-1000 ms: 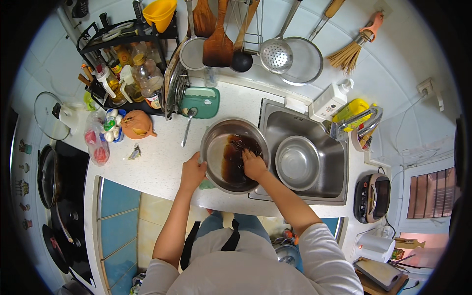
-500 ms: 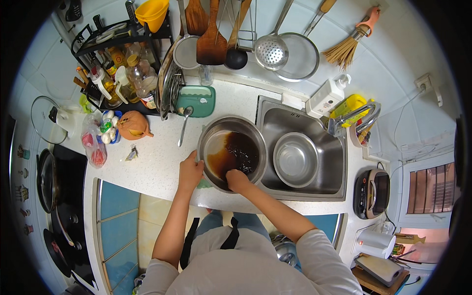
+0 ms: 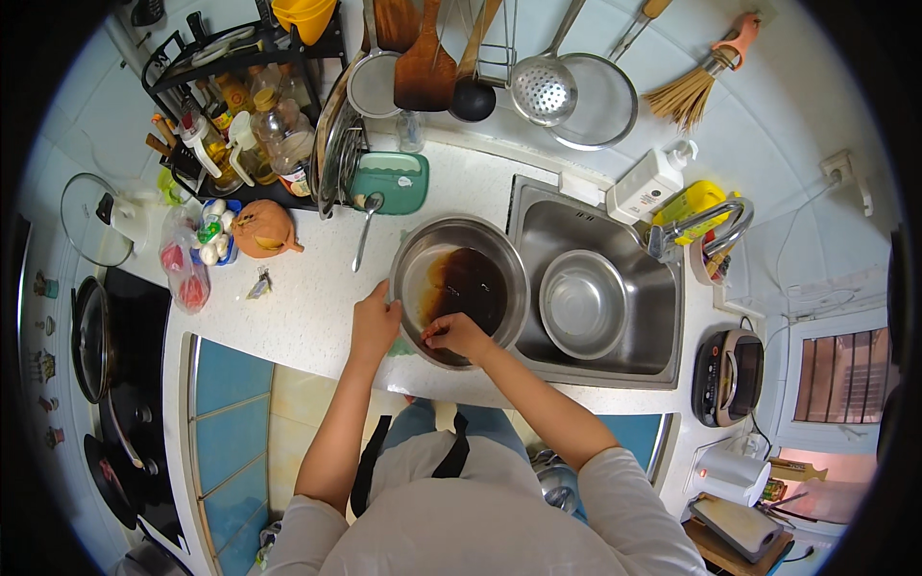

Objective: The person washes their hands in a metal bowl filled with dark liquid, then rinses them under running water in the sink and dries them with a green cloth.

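A steel bowl point(image 3: 419, 288) of dark brown liquid sits on the counter beside the sink. My left hand point(image 3: 375, 326) is closed on the bowl's left rim. Over the lower-left part of the bowl, my right hand point(image 3: 453, 336) has its fingertips curled together; whatever they hold, if anything, is too small to make out. A steel spoon point(image 3: 363, 235) lies behind the bowl, its head by a green tray point(image 3: 408, 182). Another steel basin point(image 3: 583, 303) lies in the sink point(image 3: 649, 355), to the right.
Bottles crowd a black rack point(image 3: 202, 58) at back left; utensils hang on the wall. Eggs point(image 3: 211, 245), an orange pouch point(image 3: 264, 230) and bagged produce point(image 3: 187, 278) lie left. A stove point(image 3: 144, 403) is far left; a soap bottle point(image 3: 642, 187) and faucet point(image 3: 701, 221) stand behind the sink.
My right hand has moved from in the dark liquid toward the bowl's lower left, and its fingertips now show above the liquid. My left hand stays on the rim.
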The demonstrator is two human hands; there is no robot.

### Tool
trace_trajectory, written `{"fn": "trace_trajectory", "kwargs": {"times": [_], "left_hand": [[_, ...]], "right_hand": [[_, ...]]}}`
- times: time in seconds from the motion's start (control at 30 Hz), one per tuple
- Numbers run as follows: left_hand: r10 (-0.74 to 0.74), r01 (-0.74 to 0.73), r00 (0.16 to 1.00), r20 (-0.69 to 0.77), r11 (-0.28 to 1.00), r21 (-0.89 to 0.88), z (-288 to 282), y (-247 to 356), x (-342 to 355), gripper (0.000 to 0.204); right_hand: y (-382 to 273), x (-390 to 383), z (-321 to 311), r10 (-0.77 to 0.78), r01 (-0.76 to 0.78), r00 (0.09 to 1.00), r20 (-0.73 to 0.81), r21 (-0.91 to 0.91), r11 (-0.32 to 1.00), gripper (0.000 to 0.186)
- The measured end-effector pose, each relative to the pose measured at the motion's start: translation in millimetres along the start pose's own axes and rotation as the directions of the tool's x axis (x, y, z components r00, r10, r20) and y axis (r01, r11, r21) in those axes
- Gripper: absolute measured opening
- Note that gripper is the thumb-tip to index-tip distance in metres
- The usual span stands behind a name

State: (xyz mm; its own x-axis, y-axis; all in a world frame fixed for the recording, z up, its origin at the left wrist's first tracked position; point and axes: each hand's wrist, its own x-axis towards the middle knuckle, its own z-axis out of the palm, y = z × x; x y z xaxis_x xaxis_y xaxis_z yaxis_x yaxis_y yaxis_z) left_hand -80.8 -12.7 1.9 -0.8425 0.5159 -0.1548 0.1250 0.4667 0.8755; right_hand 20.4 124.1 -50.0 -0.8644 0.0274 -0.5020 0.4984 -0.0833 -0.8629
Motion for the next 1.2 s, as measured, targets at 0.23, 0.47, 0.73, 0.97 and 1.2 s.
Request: {"fn": "trace_trajectory", "kwargs": {"times": [0.23, 0.47, 0.73, 0.97, 1.2], "left_hand": [[0.03, -0.03, 1.0, 0.007, 0.998, 0.056, -0.5, -2.6, 0.4, 0.039], [0.014, -0.016, 0.999, 0.034, 0.998, 0.053, -2.3, 3.6, 0.5, 0.04], [0.03, -0.032, 0.999, 0.032, 0.998, 0.051, -3.2, 4.8, 0.8, 0.039], [0.037, -0.039, 0.999, 0.036, 0.997, 0.061, -2.8, 1.7, 3.3, 0.04], [0.029, -0.032, 0.999, 0.038, 0.998, 0.056, -3.0, 1.0, 3.5, 0.039]], "right_hand": [[-9.3, 12.6, -0.7, 0.131, -0.226, 0.973, 0.19, 0.675, 0.702, 0.017], [-11.5, 16.7, -17.6, 0.034, -0.073, 0.997, 0.067, 0.751, 0.656, 0.016], [-0.7, 6.5, -67.5, 0.092, 0.057, 0.952, -0.291, 0.465, 0.883, 0.015], [-3.9, 5.2, -81.7, 0.118, 0.047, 0.946, -0.302, 0.487, 0.872, 0.016], [-9.7, -0.8, -78.4, 0.082, 0.108, 0.956, -0.281, 0.597, 0.795, 0.017]]}}
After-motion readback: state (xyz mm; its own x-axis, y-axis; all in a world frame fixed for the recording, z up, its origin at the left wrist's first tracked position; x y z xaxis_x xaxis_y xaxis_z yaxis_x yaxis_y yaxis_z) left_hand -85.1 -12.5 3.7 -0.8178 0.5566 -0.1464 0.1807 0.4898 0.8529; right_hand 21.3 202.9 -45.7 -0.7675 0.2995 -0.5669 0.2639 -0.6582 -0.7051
